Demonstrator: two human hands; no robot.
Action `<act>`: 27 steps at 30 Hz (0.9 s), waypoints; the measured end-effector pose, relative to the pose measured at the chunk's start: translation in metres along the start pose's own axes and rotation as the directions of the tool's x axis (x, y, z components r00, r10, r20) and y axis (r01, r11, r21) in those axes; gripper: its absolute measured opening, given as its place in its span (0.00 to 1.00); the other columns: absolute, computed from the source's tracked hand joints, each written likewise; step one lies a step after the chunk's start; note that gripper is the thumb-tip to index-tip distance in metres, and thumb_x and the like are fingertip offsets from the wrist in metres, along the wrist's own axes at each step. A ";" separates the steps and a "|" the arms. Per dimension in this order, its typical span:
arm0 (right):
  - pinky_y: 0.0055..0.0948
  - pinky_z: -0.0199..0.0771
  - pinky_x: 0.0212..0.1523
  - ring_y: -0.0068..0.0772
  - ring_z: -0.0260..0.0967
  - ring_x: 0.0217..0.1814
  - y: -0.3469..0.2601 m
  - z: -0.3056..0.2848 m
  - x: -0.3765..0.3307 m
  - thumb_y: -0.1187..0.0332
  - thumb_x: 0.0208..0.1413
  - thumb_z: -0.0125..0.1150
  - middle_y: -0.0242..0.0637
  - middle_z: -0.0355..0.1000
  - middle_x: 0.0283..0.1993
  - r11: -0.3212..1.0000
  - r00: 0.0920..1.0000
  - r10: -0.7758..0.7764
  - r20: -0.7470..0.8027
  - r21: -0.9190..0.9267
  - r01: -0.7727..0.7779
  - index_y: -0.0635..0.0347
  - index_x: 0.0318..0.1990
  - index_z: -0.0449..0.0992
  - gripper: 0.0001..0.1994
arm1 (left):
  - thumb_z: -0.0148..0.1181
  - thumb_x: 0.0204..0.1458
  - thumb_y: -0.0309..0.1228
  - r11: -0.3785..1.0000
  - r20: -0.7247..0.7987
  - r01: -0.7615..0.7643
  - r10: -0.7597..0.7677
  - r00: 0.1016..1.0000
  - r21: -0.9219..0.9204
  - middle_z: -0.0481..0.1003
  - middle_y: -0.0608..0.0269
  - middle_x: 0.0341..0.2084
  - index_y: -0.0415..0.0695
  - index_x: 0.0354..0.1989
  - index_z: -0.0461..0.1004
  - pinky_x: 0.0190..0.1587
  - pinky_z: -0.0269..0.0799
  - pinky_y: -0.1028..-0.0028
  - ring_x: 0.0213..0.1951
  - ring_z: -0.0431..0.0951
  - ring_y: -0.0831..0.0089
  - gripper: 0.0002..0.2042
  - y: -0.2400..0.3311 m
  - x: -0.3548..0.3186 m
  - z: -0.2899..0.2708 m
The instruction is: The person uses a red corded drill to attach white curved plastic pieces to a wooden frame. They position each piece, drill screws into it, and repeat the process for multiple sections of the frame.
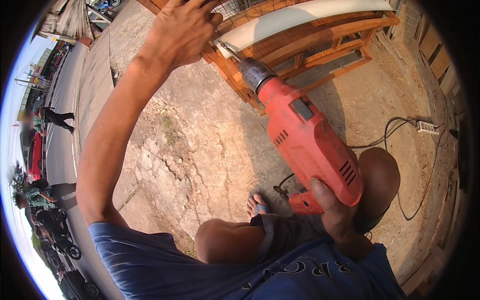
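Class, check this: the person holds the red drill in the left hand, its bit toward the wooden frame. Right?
Wrong hand: the head view shows the right hand holding the red drill, its bit toward the wooden frame.

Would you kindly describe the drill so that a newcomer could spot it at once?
Find the wooden frame at the picture's top, then the right hand below it. That hand grips the drill, which points towards the frame's white strip. Unlike frame and strip, it is bulky and red.
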State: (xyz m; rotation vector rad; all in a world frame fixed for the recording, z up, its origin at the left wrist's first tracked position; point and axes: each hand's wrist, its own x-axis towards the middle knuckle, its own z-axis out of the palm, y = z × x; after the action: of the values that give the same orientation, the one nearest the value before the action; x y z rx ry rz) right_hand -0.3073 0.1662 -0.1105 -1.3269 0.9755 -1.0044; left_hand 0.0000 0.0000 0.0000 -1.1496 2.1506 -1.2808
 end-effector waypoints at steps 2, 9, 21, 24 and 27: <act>0.39 0.68 0.63 0.41 0.65 0.65 -0.006 0.003 0.003 0.70 0.54 0.66 0.49 0.62 0.64 1.000 1.000 -0.027 -0.013 0.009 0.027 0.68 0.69 0.57 0.36 | 0.61 0.50 0.44 0.999 0.051 0.028 -0.027 0.998 -0.025 0.74 0.69 0.37 0.51 0.40 0.80 0.52 0.58 0.61 0.48 0.64 0.69 0.14 0.000 0.000 -0.004; 0.38 0.69 0.61 0.39 0.69 0.60 -0.017 0.002 0.009 0.69 0.51 0.66 0.48 0.68 0.59 0.999 1.000 -0.012 -0.001 0.034 0.012 0.70 0.66 0.62 0.35 | 0.59 0.51 0.43 1.000 0.056 0.001 -0.002 0.998 0.022 0.74 0.69 0.36 0.51 0.39 0.80 0.53 0.57 0.62 0.47 0.63 0.70 0.13 -0.001 0.001 -0.002; 0.34 0.74 0.47 0.33 0.71 0.46 -0.001 0.002 0.007 0.68 0.52 0.65 0.43 0.71 0.50 0.997 0.994 -0.076 -0.076 -0.035 0.074 0.70 0.64 0.63 0.31 | 0.58 0.51 0.43 0.990 -0.065 0.107 -0.113 0.991 -0.096 0.75 0.67 0.38 0.49 0.38 0.80 0.54 0.57 0.59 0.50 0.64 0.68 0.13 0.008 -0.002 0.010; 0.34 0.74 0.43 0.31 0.70 0.43 -0.002 0.000 0.000 0.68 0.53 0.65 0.43 0.71 0.48 0.993 0.992 0.106 -0.066 0.058 -0.103 0.69 0.63 0.63 0.30 | 0.57 0.51 0.43 0.991 -0.127 0.114 -0.122 0.984 -0.070 0.75 0.66 0.39 0.49 0.37 0.81 0.55 0.57 0.58 0.51 0.64 0.68 0.13 0.010 -0.004 0.012; 0.32 0.73 0.40 0.29 0.70 0.38 -0.008 -0.001 -0.005 0.69 0.53 0.65 0.42 0.72 0.43 0.979 0.982 0.183 -0.039 0.101 -0.178 0.69 0.62 0.63 0.30 | 0.57 0.52 0.43 0.993 -0.102 0.116 -0.118 0.988 -0.025 0.76 0.67 0.39 0.50 0.36 0.81 0.55 0.58 0.58 0.51 0.64 0.68 0.13 0.009 -0.005 0.011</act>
State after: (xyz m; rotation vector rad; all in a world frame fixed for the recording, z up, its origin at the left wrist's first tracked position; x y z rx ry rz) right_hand -0.3094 0.1705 -0.1025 -1.1175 1.0504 -0.9359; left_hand 0.0060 0.0006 -0.0139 -1.2600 2.2022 -1.4016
